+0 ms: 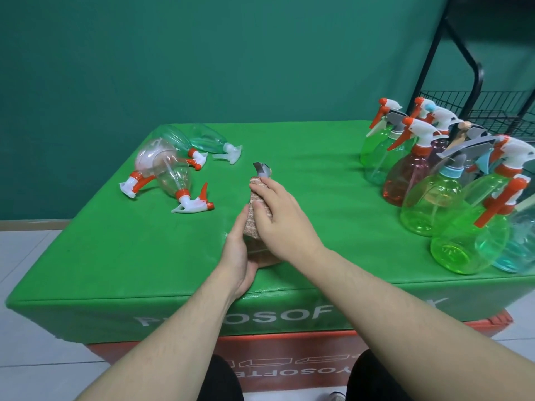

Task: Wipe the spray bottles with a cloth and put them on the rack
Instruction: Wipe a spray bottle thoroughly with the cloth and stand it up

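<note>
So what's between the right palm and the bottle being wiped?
The cloth, wrapped round the bottle under the right hand; head view shows it.

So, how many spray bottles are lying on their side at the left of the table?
4 spray bottles lie there: a green one farthest back, a second green one beside it, a pinkish one in front, and a clear one nearest. They overlap, so another may be hidden.
</note>
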The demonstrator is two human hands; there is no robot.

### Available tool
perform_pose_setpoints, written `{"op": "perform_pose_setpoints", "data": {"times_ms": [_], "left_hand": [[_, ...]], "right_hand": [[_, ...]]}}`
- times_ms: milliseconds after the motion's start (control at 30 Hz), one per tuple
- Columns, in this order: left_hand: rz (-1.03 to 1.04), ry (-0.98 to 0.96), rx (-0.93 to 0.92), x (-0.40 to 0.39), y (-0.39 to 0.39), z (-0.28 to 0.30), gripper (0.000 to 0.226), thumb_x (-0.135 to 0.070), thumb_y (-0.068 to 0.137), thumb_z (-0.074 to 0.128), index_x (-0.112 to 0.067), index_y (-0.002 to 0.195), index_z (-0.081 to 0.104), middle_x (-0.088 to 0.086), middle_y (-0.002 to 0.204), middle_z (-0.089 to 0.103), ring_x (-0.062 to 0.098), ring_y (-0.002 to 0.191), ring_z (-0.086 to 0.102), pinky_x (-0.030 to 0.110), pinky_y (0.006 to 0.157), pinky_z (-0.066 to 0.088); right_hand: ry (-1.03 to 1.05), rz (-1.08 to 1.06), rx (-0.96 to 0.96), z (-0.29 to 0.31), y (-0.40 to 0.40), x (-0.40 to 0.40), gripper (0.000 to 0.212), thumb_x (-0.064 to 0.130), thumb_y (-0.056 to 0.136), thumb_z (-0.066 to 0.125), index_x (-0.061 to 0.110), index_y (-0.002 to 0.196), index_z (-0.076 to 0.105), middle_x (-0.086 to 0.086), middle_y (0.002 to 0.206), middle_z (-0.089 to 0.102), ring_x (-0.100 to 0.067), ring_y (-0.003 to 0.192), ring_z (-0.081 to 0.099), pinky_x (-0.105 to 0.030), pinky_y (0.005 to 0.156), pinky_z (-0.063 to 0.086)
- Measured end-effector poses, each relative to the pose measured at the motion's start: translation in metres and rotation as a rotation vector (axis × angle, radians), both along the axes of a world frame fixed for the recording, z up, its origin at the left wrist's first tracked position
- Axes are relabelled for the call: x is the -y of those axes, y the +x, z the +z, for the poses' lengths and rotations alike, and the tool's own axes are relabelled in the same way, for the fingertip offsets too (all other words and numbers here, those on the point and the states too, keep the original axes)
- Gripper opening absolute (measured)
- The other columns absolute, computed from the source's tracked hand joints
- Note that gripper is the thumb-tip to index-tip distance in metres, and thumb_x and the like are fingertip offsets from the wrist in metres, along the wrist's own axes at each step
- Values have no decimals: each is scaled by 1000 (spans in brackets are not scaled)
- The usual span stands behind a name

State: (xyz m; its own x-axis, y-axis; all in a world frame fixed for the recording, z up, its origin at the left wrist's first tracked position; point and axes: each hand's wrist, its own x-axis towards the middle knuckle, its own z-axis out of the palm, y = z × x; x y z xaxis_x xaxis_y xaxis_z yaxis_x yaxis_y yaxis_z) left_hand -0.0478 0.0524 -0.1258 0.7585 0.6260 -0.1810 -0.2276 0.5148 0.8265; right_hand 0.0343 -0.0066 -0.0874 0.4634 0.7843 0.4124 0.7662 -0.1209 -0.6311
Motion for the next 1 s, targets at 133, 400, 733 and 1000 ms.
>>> {"op": "perform_pose_setpoints", "data": {"times_ms": [133,400,733,1000], "left_hand": [[11,24,-17,1,0,-1,40,-51,103,45,-25,108,75,3,103,79,16,84,75,33,59,58],[63,101,-5,0,3,-6,40,-43,105,50,-24,140,60,8,132,70,22,116,69,43,97,53],[81,27,-16,-6,7,-16,93,-70,75,73,-13,145,54,21,134,66,37,124,65,55,114,45],[132,36,45,0,4,-9,64,-48,81,70,-24,138,53,19,118,74,38,109,72,52,101,55]], "right_hand": [[44,-45,40,-7,-7,3,44,23,101,43,13,142,57,0,153,47,-15,143,37,-20,118,18],[136,-30,230,-30,-10,22,44,21,103,39,3,139,55,-12,150,47,-29,142,38,-44,121,27],[45,-2,328,-59,-26,42,45,25,105,37,18,148,48,-1,162,33,-32,154,14,-53,123,23],[46,1,352,-66,-29,58,47,23,103,44,25,149,46,4,164,29,-27,156,10,-55,123,22]]}}
